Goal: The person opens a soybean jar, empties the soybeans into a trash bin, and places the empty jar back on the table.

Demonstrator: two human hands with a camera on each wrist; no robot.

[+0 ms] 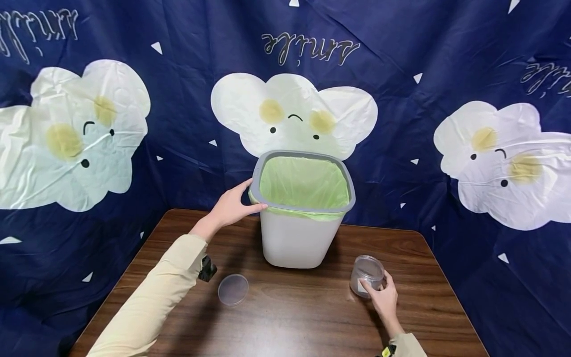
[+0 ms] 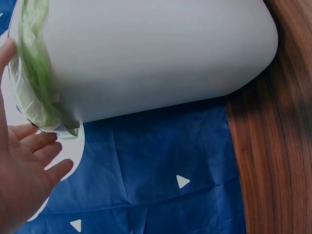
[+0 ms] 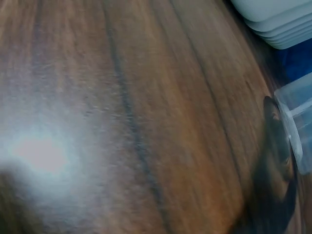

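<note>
A light grey trash bin with a grey rim stands on the wooden table in the head view, lined with a green bag. At the bin's left front corner, my left hand touches the rim, its thumb along the front. The left wrist view shows that hand's fingers fairly straight beside the gathered liner. To the right, my right hand holds a clear plastic jar between thumb and fingers; the jar has no lid on it. Only part of the jar shows in the right wrist view, and the hand is out of that frame.
A clear round lid lies flat on the table, left of the bin's base. Behind and at both sides hangs a dark blue curtain with white clouds. The table's back edge runs close behind the bin.
</note>
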